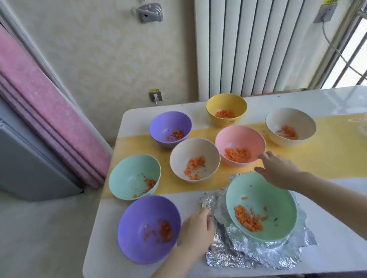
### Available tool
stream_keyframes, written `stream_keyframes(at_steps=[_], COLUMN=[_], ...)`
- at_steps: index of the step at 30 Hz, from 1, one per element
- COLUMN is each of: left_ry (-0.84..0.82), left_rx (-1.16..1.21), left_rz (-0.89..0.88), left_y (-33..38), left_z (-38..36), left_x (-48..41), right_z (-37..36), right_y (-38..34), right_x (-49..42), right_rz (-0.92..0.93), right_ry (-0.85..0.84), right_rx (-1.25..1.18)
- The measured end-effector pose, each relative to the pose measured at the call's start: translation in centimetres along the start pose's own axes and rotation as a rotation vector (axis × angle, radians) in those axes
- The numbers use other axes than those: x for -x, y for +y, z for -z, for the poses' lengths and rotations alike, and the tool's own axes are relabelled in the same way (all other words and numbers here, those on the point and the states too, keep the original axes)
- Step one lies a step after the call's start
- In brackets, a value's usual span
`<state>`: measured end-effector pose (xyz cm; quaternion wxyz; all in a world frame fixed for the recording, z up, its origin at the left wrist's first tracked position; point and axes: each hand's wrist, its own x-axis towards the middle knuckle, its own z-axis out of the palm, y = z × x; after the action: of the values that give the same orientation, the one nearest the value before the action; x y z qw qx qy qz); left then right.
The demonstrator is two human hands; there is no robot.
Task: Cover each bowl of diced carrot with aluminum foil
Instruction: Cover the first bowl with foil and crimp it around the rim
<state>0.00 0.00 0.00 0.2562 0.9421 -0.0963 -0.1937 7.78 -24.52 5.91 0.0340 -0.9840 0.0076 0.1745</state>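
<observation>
white table (115, 264): crumpled silver foil (241, 256) under mint-green bowl (269, 188); left hand (196, 230) pinches foil, right hand (276, 170) splayed; best wrapped upward evenly.

A white surface (337, 98) is crossed by a yellow runner (336, 159) just beyond the right hand (276, 170). A white radiator (256, 27) and a barred window (358, 48) are seen farther beyond it. A pink folded panel (31, 101) is leaned far to its left.
</observation>
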Motion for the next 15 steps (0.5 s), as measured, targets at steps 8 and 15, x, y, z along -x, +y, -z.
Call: stream_keyframes(at_steps=[8,15], left_ry=[-0.238,-0.228], left_rx=[0.473,0.699], left_rz=[0.349,0.476], left_y=[1.7,2.3], left_z=[-2.7,-4.0], left_x=[-2.3,-2.0], right_z=[-3.2,-4.1], right_y=[2.8,3.7], right_x=[1.7,2.6], right_rz=[-0.156,-0.128], right_ry=[-0.124,-0.012], right_rx=[-0.148,-0.207])
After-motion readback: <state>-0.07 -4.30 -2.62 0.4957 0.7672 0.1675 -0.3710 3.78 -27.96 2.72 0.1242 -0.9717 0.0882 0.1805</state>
